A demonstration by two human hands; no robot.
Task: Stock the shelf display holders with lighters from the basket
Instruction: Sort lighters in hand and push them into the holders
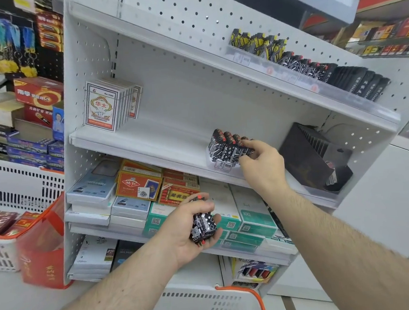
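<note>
At frame centre my right hand (260,161) pinches a lighter into the clear holder (220,163) on the middle shelf (148,144). Below it, my left hand (192,225) clutches a bundle of black-and-white lighters (203,224). The card packs (104,105) at upper left read "No.1599". The basket (210,303) sits at bottom centre.

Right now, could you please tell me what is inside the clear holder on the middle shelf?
A row of black-and-white lighters with red tops stands in the clear holder. The right hand covers the row's right end, hiding how many there are.
</note>
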